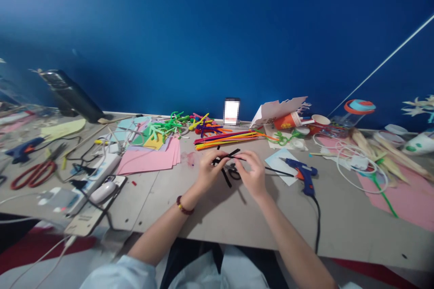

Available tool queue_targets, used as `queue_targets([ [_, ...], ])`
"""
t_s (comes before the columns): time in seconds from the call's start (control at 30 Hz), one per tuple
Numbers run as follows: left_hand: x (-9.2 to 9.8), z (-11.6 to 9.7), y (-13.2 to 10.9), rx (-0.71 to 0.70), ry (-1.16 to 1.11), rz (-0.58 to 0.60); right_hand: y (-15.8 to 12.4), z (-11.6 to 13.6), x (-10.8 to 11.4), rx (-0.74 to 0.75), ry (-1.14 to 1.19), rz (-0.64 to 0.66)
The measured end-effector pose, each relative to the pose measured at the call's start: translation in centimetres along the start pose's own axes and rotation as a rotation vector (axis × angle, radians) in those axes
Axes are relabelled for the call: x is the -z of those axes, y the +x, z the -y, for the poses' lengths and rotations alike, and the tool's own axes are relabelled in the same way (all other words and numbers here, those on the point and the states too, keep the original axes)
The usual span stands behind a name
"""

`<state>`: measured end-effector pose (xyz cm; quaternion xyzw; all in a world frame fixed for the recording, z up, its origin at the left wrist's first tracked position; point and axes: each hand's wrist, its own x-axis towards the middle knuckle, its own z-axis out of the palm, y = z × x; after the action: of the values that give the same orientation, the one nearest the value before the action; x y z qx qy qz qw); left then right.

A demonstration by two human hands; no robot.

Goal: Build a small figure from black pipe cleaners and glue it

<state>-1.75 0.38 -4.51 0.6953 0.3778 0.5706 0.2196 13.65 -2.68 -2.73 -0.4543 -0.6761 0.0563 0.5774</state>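
Black pipe cleaners (226,178) are joined into a crossed shape with several ends sticking out, and both hands hold it above the table. My left hand (209,167) pinches it from the left, thumb against the fingers. On the other side my right hand (253,172) has its fingertips closed on the same black piece. One thin black length (280,171) runs out to the right behind the right hand towards a blue glue gun (307,176). Fingers partly cover the middle, so how the strands are twisted there cannot be made out.
Behind the hands lies a bundle of coloured pipe cleaners (227,140), with a small phone-like screen (232,112) against the blue wall. Pink paper (145,161), a power strip (96,178), a mouse (103,192) and red-handled scissors (35,174) are left. Paper cups (287,120) lie right.
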Motion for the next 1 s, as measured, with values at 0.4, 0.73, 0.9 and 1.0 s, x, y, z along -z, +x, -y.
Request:
queue_targets([
  [0.4,0.0,-0.3,-0.1,-0.016,-0.011,0.049,-0.3,0.3,-0.4,-0.114,0.108,0.054],
  [0.73,-0.3,0.5,0.5,0.567,-0.574,0.069,-0.6,-2.2,-0.2,-0.509,0.16,-0.039],
  [0.9,-0.3,0.7,0.6,0.738,-0.796,0.124,-0.7,-2.7,-0.1,-0.725,0.279,0.026],
  [1.0,-0.2,0.6,0.7,0.783,-0.85,0.144,-0.6,-2.8,-0.2,-0.714,0.293,0.014],
])
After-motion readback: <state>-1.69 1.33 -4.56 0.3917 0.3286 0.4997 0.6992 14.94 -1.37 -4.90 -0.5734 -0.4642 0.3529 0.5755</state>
